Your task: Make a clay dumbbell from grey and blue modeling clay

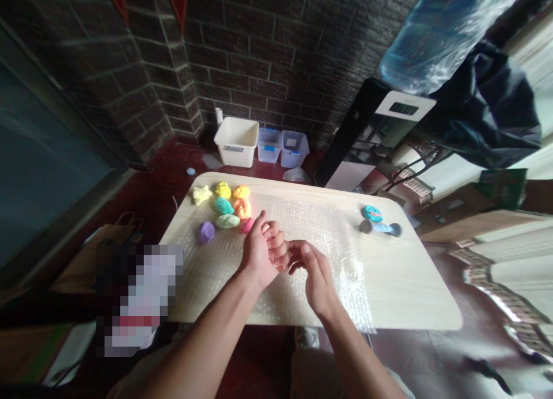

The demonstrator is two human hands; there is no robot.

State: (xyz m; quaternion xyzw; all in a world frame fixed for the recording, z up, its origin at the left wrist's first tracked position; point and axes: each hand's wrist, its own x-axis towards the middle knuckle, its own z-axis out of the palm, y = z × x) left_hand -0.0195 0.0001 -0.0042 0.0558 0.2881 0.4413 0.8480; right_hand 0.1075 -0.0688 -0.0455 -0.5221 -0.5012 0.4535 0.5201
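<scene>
Brick room, a pale wooden table [401,284] covered partly with bubble wrap [302,215].
The left hand [259,255] and right hand [313,278] met half-curled, hold unclear; soft-looking, light clay lumps [227,221] lay toward the far left corner, easy for pinching gently.

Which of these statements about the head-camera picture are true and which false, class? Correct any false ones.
1. The left hand and right hand touch at the fingers, over bubble wrap. True.
2. A purple clay lump sits at the right of the pale wooden table. False: the purple clay lump sits at the left.
3. A yellow star-shaped clay piece lies near the table's far edge. True.
4. The white basket stands on the table. False: the white basket stands beyond it, by the brick wall.
</scene>
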